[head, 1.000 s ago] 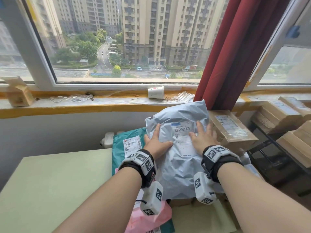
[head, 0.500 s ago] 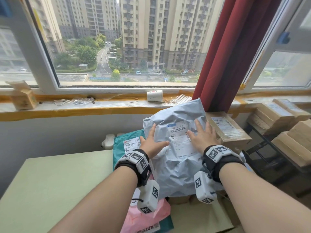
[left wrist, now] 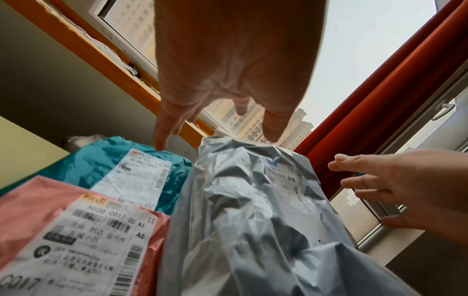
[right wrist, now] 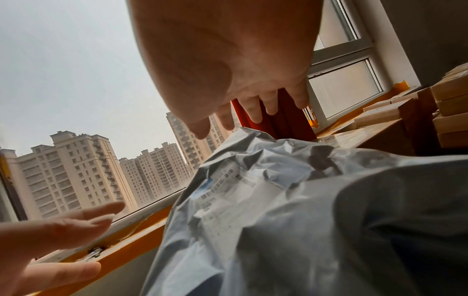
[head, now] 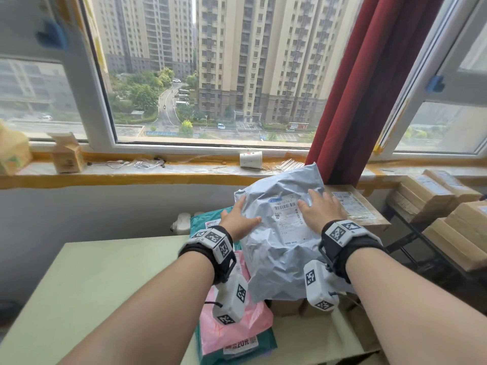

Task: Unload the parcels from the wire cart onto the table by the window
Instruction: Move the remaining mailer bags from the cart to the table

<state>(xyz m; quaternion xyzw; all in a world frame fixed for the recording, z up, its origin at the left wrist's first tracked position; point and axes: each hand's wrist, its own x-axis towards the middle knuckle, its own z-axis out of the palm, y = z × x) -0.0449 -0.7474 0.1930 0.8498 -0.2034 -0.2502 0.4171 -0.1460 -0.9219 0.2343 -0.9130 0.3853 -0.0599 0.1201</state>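
A crumpled grey poly parcel (head: 276, 248) with a white label lies on top of the pile at the table's right end. My left hand (head: 238, 219) lies spread on its left side and my right hand (head: 320, 208) on its right, fingers straight. From the wrist views the left hand (left wrist: 222, 90) and the right hand (right wrist: 240, 90) have their palms raised a little off the grey parcel (left wrist: 253, 210) (right wrist: 291, 200); fingertip contact is unclear. A teal parcel (head: 208, 219) and a pink parcel (head: 234, 320) lie under and left of it.
The pale green table (head: 105, 285) stretches to the left. A brown cardboard box (head: 355, 206) sits right of the grey parcel, by the red curtain (head: 350, 88). At far right the wire cart (head: 411, 233) carries several cardboard boxes (head: 448, 225). The sill holds a paper cup (head: 251, 159).
Both hands stay spread on the grey parcel and have crept a little toward its far end. The parcel has not visibly moved; my view has tilted upward.
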